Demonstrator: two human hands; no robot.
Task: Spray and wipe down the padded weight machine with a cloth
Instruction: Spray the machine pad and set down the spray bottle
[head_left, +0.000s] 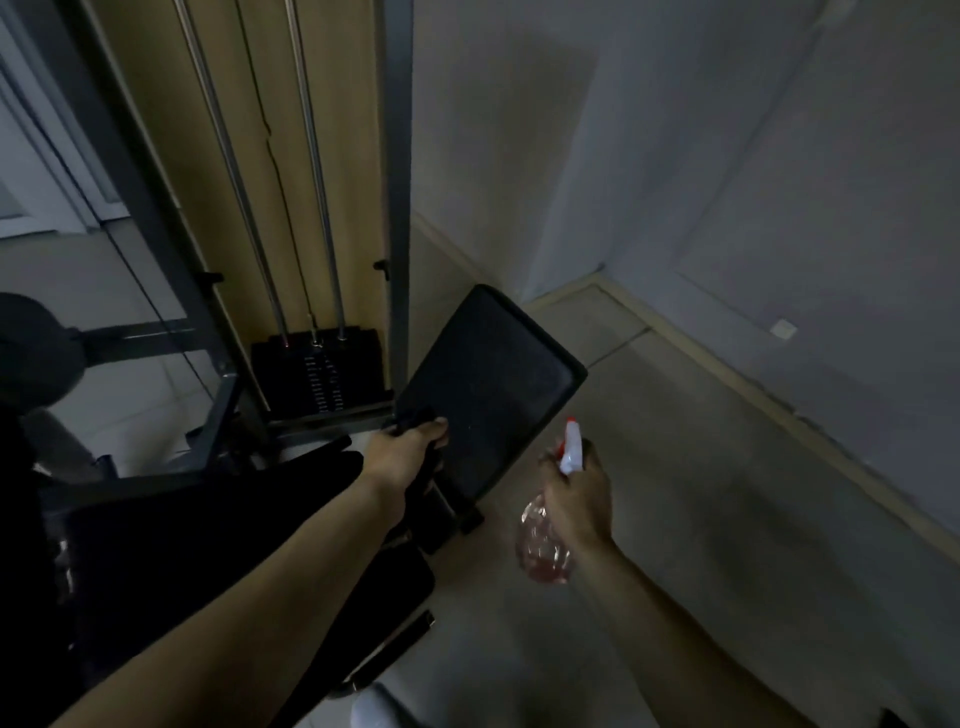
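Gripping a dark cloth (409, 419), the left hand (408, 449) is seen at the near left corner of the black padded rest (493, 374) of the weight machine. Its grip is closed round the cloth, which is pressed against the pad's edge. In the dim light the cloth is hardly told apart from the padding, so it appears only roughly as a bunched fold under the fingers. The right hand (576, 499) is held just to the right of the padded rest, apart from it. Its grip is closed round the neck of a clear spray bottle (543, 545), in which a reddish liquid is seen. The white and red nozzle (570, 449) is pointed up and toward the padding. Behind the padded rest a black weight stack (317, 374) is set at the foot of two bright guide rods (319, 171), within a grey steel frame (399, 156). A second dark pad (218, 540) is partly covered by the left forearm. Pale floor tiles (675, 467) are met by a skirting board (701, 358) along the grey wall (727, 182)
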